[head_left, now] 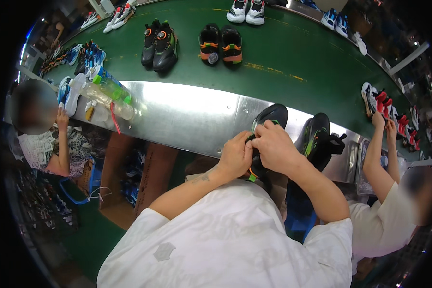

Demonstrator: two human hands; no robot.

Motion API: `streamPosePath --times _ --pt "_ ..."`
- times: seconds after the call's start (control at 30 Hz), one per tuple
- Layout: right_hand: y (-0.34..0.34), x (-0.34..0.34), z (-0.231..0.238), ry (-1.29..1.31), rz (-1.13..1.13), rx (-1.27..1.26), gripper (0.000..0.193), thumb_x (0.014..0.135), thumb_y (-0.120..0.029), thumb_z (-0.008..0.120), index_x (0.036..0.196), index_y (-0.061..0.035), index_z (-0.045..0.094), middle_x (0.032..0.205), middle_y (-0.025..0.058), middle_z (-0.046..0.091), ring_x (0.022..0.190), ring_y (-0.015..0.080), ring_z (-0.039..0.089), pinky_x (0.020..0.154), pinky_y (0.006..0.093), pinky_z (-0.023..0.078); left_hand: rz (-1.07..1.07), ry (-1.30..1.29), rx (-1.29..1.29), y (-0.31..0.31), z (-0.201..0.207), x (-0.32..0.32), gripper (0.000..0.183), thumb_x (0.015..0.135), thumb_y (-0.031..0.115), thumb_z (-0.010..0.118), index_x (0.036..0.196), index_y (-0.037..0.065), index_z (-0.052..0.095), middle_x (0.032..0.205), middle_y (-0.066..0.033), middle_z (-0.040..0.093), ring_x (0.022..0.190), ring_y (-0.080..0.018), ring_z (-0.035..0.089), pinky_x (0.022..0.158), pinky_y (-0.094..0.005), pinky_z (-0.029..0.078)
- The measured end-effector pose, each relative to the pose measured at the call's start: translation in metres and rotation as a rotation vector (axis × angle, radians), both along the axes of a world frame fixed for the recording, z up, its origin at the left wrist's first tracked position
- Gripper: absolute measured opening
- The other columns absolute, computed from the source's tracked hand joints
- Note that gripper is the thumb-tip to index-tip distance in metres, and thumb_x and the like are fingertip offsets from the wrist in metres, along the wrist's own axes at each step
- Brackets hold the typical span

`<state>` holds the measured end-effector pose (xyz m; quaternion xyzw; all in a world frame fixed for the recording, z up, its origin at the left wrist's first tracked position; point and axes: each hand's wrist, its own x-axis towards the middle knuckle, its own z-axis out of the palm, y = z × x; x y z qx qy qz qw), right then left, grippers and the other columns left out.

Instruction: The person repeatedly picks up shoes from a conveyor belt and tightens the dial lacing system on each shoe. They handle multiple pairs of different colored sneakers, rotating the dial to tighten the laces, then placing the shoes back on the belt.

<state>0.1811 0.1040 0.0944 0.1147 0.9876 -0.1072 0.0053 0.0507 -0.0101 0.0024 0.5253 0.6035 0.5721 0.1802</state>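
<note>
A black sneaker [274, 113] with green and orange trim rests at the metal ledge's edge in front of me, toe pointing away. My left hand [235, 154] grips it near the collar, fingers curled. From the other side, my right hand [277, 146] has its fingers bent and pinched on the upper close to the left one. The fingertips and the middle of the shoe are partly hidden by my hands. Just right of them stands a second black sneaker [317, 128] with green trim, and a black strap or loop sticks out at its side.
Beyond the metal ledge [177, 108] runs a green belt [293, 57] carrying a black pair [159, 48], a black-orange pair [221, 45] and white shoes [246, 11]. Plastic bottles [111, 89] lie at left. Co-workers handle shoes on both sides. A cardboard box [156, 168] stands below the ledge.
</note>
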Motion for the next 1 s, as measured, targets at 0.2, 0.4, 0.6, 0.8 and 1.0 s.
streamPosePath --times 0.2,0.4,0.6,0.8,1.0 --pt "-0.013 0.037 0.005 0.395 -0.117 -0.097 0.077 0.076 -0.001 0.076 0.150 -0.0029 0.055 0.132 0.0174 0.062 0.128 0.0397 0.058 0.103 0.0488 0.050 -0.098 0.171 -0.028 -0.007 0.033 -0.027 0.035 0.089 -0.003 0.054 0.119 -0.005 0.072 0.128 -0.0294 0.070 0.110 -0.0485 0.070 0.096 -0.0488 0.058" --pt "-0.043 0.066 -0.032 0.266 -0.790 -0.453 0.080 0.090 -0.025 0.083 0.153 0.0010 0.041 0.126 0.0299 0.069 0.109 0.0513 0.069 0.092 0.0537 0.057 -0.395 0.381 0.175 0.044 0.101 -0.018 0.043 0.071 -0.008 0.056 0.110 -0.003 0.073 0.128 -0.0259 0.071 0.113 -0.0477 0.069 0.095 -0.0464 0.059" --pt "-0.038 0.074 -0.079 0.479 -0.946 -0.902 0.030 0.096 -0.020 0.080 0.106 -0.0014 0.058 0.071 0.0078 0.066 0.060 0.0271 0.065 0.061 0.0420 0.053 -0.608 0.612 -0.195 0.047 0.072 0.001 0.025 0.072 0.000 0.074 0.096 -0.001 0.077 0.121 -0.0210 0.069 0.118 -0.0383 0.063 0.099 -0.0490 0.054" --pt "-0.060 0.065 -0.079 0.561 -0.875 -0.946 0.023 0.097 -0.007 0.073 0.108 -0.0003 0.054 0.080 0.0097 0.065 0.071 0.0172 0.066 0.063 0.0366 0.052 -0.515 0.786 -0.148 0.033 0.061 0.008 0.027 0.073 0.001 0.074 0.100 0.001 0.076 0.126 -0.0184 0.067 0.125 -0.0366 0.059 0.112 -0.0573 0.043" --pt "-0.021 0.080 -0.004 0.279 -0.500 -0.386 0.022 0.093 0.002 0.059 0.114 -0.0013 0.066 0.093 0.0196 0.073 0.090 0.0423 0.073 0.081 0.0493 0.058 -0.129 0.416 0.135 0.014 0.048 -0.013 0.072 0.071 -0.001 0.081 0.140 0.002 0.061 0.154 -0.0233 0.052 0.143 -0.0426 0.052 0.117 -0.0531 0.044"
